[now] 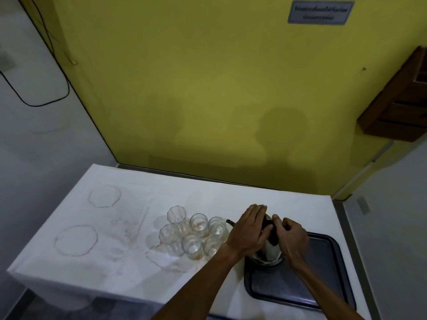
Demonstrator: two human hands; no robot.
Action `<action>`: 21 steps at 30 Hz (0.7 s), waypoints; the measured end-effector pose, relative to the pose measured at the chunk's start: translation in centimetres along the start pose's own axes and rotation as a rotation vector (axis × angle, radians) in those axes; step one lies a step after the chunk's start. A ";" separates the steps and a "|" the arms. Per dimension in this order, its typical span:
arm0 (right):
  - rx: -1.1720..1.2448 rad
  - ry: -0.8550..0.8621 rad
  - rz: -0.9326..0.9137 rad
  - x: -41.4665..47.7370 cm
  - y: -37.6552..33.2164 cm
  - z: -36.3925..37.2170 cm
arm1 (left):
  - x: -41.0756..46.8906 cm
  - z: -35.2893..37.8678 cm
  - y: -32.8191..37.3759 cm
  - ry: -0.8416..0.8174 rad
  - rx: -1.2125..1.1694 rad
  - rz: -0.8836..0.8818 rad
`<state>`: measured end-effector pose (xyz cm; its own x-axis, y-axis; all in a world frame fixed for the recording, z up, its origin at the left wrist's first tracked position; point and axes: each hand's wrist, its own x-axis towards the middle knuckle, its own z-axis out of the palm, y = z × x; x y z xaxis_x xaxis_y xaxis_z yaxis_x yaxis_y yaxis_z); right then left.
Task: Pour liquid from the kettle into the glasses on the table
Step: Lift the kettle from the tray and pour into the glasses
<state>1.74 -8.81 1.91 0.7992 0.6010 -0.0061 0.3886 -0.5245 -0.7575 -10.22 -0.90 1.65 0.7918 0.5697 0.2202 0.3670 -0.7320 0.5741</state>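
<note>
A metal kettle [269,254] with a black handle stands on the dark tray [307,280] at the table's right. My left hand [248,227] lies flat over its lid and spout side. My right hand [292,236] grips the black handle from the right. The spout tip pokes out left toward several clear glasses [196,232] clustered upright on the white cloth. The glasses look empty or nearly so. Most of the kettle's top is hidden by my hands.
The white tablecloth [115,227] has brown ring stains at the left and a wet patch under the glasses. A yellow wall [208,100] backs the table. A wooden shelf [397,100] hangs at the upper right. The table's front edge drops off at the lower left.
</note>
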 end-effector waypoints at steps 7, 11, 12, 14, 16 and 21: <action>-0.013 0.001 -0.006 0.0 -0.3 -0.2 | 0.0 0.0 0.0 -0.002 -0.002 -0.025; -0.017 0.009 0.007 0.1 -0.3 0.0 | 0.0 0.2 -0.3 -0.013 -0.002 -0.041; -0.017 0.014 0.011 0.2 -0.2 0.1 | 0.1 0.3 -0.4 -0.019 -0.009 -0.052; -0.015 0.023 0.010 0.2 -0.1 0.2 | 0.1 0.3 -0.4 -0.029 -0.010 -0.060; -0.006 0.024 0.010 0.4 0.1 0.3 | 0.2 0.3 -0.4 -0.035 -0.010 -0.057; 0.063 -0.019 0.100 0.6 0.5 0.4 | 0.4 0.1 -0.1 -0.053 -0.047 -0.076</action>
<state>2.22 -8.53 1.27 0.8236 0.5591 -0.0951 0.2777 -0.5438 -0.7919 -9.93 -0.64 1.58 0.7874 0.6018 0.1335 0.4047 -0.6680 0.6245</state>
